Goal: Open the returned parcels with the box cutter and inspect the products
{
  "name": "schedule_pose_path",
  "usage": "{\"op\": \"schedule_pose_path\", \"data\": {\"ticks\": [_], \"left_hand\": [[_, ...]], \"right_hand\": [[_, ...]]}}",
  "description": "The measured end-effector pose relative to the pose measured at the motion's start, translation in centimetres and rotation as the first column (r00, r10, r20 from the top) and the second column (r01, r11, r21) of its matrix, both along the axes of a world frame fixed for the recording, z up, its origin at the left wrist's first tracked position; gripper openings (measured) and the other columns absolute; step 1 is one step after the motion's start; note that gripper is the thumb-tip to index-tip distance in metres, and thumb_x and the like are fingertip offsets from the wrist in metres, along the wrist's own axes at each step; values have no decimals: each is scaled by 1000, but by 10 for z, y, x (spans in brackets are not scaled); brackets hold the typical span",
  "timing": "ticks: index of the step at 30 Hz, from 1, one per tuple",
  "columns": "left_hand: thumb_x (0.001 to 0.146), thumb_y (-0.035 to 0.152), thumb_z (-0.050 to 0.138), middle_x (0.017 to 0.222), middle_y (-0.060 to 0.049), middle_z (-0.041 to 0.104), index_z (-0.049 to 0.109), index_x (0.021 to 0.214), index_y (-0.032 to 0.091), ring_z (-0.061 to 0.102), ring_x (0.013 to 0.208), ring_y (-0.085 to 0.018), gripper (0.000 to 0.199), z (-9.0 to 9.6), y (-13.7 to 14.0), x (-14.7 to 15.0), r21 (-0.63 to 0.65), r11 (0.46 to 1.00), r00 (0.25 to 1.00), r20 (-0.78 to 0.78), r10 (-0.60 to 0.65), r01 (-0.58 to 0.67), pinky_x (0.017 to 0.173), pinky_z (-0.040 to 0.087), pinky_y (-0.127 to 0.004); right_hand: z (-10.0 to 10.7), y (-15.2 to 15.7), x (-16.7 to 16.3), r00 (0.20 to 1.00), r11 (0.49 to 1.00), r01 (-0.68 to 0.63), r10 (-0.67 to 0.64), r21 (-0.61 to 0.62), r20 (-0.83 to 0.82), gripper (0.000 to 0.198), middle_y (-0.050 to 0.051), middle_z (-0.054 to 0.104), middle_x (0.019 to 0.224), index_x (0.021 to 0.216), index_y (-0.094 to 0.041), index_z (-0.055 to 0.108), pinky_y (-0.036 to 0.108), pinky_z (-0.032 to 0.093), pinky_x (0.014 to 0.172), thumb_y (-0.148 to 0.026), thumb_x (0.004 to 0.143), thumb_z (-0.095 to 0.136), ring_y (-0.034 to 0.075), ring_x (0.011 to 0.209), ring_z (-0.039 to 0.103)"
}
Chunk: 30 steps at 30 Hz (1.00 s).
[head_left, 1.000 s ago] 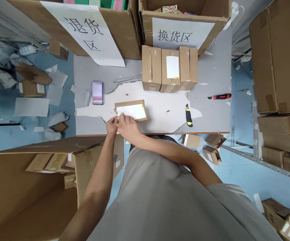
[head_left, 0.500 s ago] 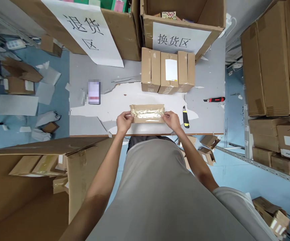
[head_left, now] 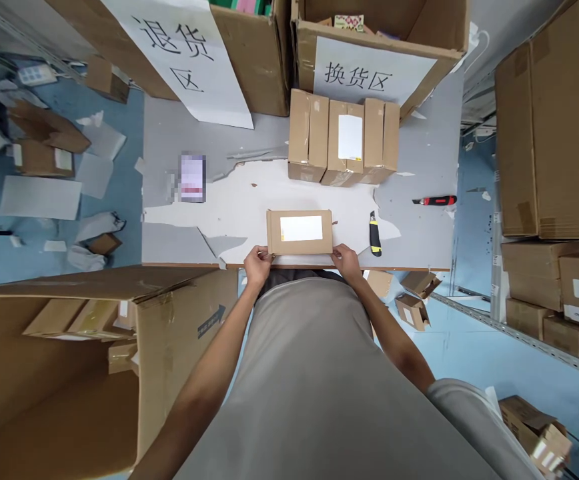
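Observation:
A small cardboard box (head_left: 299,247) is at the front edge of the table, its face with a white label turned up. My left hand (head_left: 258,265) grips its lower left corner, thumb and fingers pinched together. At the lower right corner, my right hand (head_left: 347,262) has its fingers closed on the box too. To the right of the box lies a yellow and black utility knife (head_left: 374,235). Behind it, three taped cardboard boxes (head_left: 308,137) stand side by side, the middle one with a white label.
Two large cartons with paper signs (head_left: 354,77) stand at the back of the table (head_left: 419,247). A phone (head_left: 192,178) lies at left, a red and black utility knife (head_left: 437,200) at right. An open carton (head_left: 184,347) with boxes inside stands front left. Stacked cartons (head_left: 564,133) fill the right side.
The box has turned over, from a shiny taped side to the side with the white label. Both hands have moved slightly nearer my body with it.

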State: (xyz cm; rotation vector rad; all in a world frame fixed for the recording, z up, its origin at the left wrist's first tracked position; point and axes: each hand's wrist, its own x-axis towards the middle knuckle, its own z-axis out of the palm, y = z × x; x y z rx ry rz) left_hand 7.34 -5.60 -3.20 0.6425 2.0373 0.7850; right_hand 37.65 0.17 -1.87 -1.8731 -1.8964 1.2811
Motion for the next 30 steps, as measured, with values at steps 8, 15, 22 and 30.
{"op": "schedule_pose_path", "data": {"ticks": [8, 15, 22, 30], "left_hand": [[70, 26, 79, 95, -8, 85, 70, 93, 23, 84, 102, -31, 25, 10, 4, -9, 53, 997, 993, 110, 40, -46, 98, 64, -40], [76, 37, 87, 111, -13, 88, 85, 109, 16, 83, 101, -32, 39, 29, 47, -33, 168, 984, 995, 71, -73, 61, 98, 65, -42], [84, 30, 84, 99, -11, 85, 88, 102, 9, 80, 97, -27, 28, 22, 158, -46, 167, 981, 989, -130, -75, 96, 98, 62, -37], [76, 34, 86, 88, -9, 83, 87, 100, 11, 76, 88, -25, 34, 28, 159, -53, 150, 988, 999, 21, -45, 42, 87, 63, -35]], "right_hand": [[15, 6, 3, 997, 999, 20, -17, 48, -75, 15, 9, 83, 105, 99, -22, 81, 38, 63, 98, -21, 99, 65, 26, 96, 80], [40, 51, -12, 994, 991, 102, -104, 90, 15, 25, 11, 89, 104, 97, -24, 87, 38, 62, 96, -40, 107, 72, 29, 98, 84], [38, 172, -41, 976, 987, 106, -127, 123, 179, 30, 12, 86, 93, 86, -20, 83, 37, 59, 94, -40, 107, 74, 32, 102, 81], [45, 170, -38, 985, 989, 102, -116, 110, 127, 28, 11, 87, 93, 86, -21, 83, 35, 58, 93, -37, 106, 72, 31, 103, 82]]}}
